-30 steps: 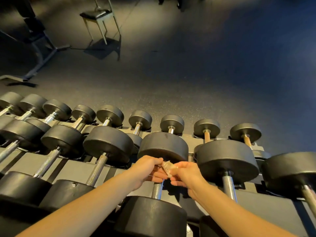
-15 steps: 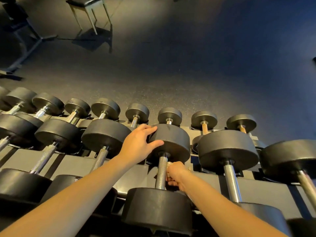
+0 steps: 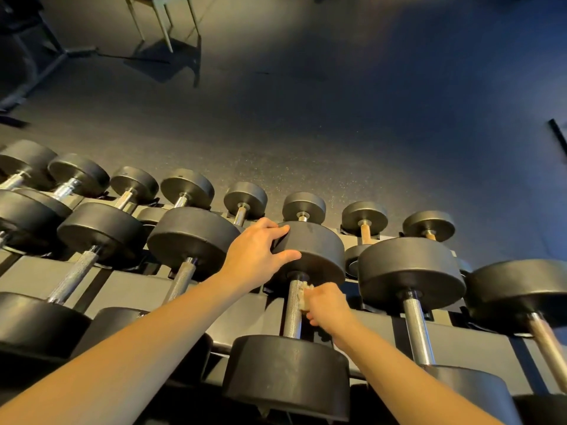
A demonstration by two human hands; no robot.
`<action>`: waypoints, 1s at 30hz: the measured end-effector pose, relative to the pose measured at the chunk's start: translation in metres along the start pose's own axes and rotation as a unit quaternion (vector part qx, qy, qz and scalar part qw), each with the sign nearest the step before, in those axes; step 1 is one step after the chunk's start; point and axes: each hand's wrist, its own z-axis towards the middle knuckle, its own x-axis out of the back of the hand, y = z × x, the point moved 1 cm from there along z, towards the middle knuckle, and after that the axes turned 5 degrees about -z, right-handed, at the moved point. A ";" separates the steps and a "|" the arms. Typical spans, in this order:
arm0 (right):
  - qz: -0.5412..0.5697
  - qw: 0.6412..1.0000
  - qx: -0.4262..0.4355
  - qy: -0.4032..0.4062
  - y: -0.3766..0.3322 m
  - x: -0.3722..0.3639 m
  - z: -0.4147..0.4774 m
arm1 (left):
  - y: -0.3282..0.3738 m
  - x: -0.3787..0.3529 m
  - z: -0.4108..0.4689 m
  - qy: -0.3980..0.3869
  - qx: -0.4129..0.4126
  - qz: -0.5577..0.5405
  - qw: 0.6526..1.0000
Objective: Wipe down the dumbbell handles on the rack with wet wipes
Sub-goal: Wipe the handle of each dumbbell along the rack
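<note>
One crumpled wipe (image 3: 304, 297) in right hand (image 3: 327, 305) against knurled metal handle (image 3: 293, 315).

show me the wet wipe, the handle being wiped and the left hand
wet wipe (image 3: 304, 298): head view, pale fold beside the bar
handle (image 3: 292, 321): head view, knurled steel below the wipe
left hand (image 3: 254, 250): head view, back of the hand
</note>
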 end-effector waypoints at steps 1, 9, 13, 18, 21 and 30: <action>-0.064 0.997 0.051 0.015 0.004 0.000 0.000 | 0.000 0.000 0.000 0.000 0.000 0.000 1.000; -0.246 0.915 0.302 0.108 -0.014 0.000 -0.014 | -0.002 0.001 0.000 -0.004 0.000 -0.003 1.000; -0.300 0.895 0.325 -0.056 -0.014 0.004 -0.020 | 0.000 0.001 0.001 -0.008 0.005 -0.004 1.000; -0.441 0.798 0.399 0.100 -0.025 0.011 -0.001 | 0.003 0.003 -0.001 -0.015 0.007 0.000 1.000; -0.421 0.825 0.369 0.071 -0.019 0.008 0.002 | 0.003 0.003 -0.001 -0.013 0.019 -0.002 1.000; 0.129 0.987 0.061 -0.068 0.009 0.012 0.011 | 0.005 0.004 -0.003 -0.043 0.057 -0.027 0.997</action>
